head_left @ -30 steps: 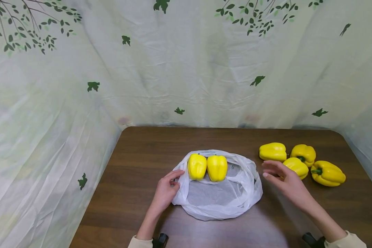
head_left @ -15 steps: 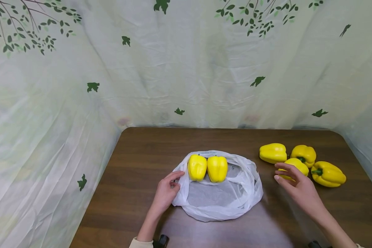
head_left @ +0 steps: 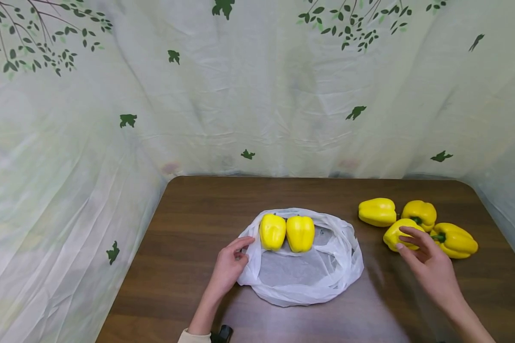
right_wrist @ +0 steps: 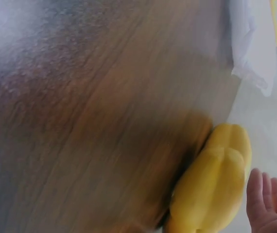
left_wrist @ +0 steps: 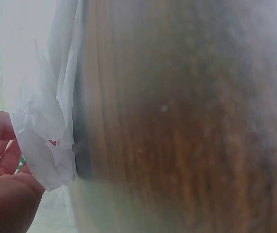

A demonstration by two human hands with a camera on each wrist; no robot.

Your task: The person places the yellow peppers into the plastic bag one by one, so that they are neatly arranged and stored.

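A crumpled white plastic bag (head_left: 343, 267) lies with its mouth spread on the table. Two yellow bell peppers sit together at its back: a left one (head_left: 272, 231) and a right one (head_left: 300, 234). My left hand (head_left: 229, 264) holds the bag's left rim between fingers and thumb; in the left wrist view the bag's edge (left_wrist: 51, 145) meets the fingers. Over on the right, my right hand (head_left: 431, 267) is spread at the nearest loose yellow bell pepper (head_left: 395, 234), partly covering it. In the right wrist view the fingers (right_wrist: 256, 194) stand apart beside a pepper (right_wrist: 211, 189).
More loose yellow bell peppers lie around that one: one behind left (head_left: 376, 212), one behind (head_left: 419, 213), one at the right (head_left: 457, 240). The brown wooden table (head_left: 189, 214) ends at a leaf-printed curtain (head_left: 283, 109).
My right hand has moved right, from beside the bag to the nearest loose pepper. The left hand, the bag and the peppers stay where they were.
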